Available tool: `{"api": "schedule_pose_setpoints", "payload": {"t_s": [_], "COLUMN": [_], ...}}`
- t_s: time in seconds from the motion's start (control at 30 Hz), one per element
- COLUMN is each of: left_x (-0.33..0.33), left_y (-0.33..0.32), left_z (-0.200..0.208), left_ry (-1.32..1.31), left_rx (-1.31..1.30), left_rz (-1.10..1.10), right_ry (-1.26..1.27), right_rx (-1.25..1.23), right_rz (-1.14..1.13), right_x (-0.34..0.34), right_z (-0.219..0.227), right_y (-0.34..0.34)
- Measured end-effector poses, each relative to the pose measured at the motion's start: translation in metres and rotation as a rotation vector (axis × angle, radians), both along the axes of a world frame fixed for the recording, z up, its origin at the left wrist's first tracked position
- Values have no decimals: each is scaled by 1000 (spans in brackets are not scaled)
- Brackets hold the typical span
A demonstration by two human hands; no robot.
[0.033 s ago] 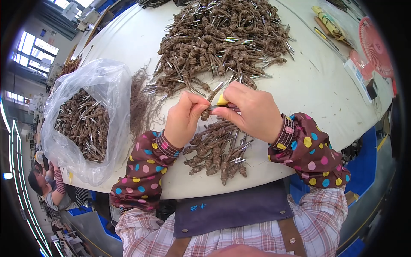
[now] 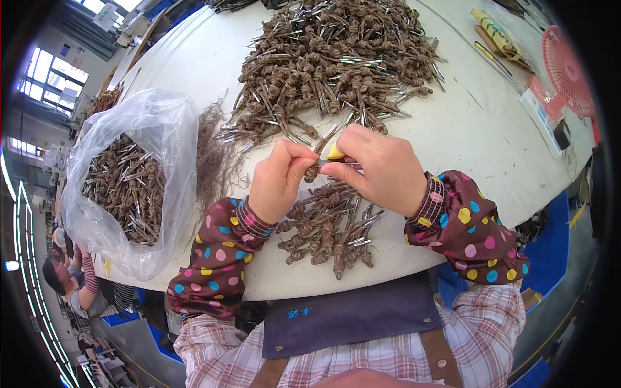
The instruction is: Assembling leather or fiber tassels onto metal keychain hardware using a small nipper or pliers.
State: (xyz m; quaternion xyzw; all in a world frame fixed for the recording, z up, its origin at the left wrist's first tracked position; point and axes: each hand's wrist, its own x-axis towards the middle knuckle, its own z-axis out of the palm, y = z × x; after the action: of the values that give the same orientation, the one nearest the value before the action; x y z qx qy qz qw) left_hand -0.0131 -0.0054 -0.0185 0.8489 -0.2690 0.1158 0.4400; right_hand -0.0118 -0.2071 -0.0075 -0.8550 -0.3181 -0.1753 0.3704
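My left hand (image 2: pixel 279 173) pinches a knotted brown cord (image 2: pixel 310 172) with a silvery metal tip pointing up and away. From the other side my right hand (image 2: pixel 381 167) is closed on a small bladed tool (image 2: pixel 331 163), its metal end against the cord near the knot. A bit of yellow (image 2: pixel 336 152) shows at the right fingertips; the fingers hide most of the tool, so its exact kind is unclear. Just below both hands lies a small pile of similar knotted cords (image 2: pixel 333 233) with metal tips.
A large heap of knotted cords (image 2: pixel 336 58) covers the far table (image 2: pixel 491 149). On the left stands a clear plastic bag (image 2: pixel 174 123) filled with more, beside loose brown thread scraps (image 2: pixel 212 155). A pink fan (image 2: pixel 566 71) is at the far right. Another person (image 2: pixel 84 288) sits at left.
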Motion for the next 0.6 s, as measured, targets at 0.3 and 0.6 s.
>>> {"api": "schedule_pose_setpoints", "payload": {"t_s": [0.3,0.6], "left_x": [0,-3], "left_y": [-1,-3], "left_z": [-3,0], "left_ry": [-37,35], "left_rx": [18,11], "left_rz": [5,4], "right_ry": [-106,-95], "right_rx": [-127,-101], "right_rz": [-14,-2], "right_x": [-2,-1], "right_z": [2,0], "right_y": [0,-1]}}
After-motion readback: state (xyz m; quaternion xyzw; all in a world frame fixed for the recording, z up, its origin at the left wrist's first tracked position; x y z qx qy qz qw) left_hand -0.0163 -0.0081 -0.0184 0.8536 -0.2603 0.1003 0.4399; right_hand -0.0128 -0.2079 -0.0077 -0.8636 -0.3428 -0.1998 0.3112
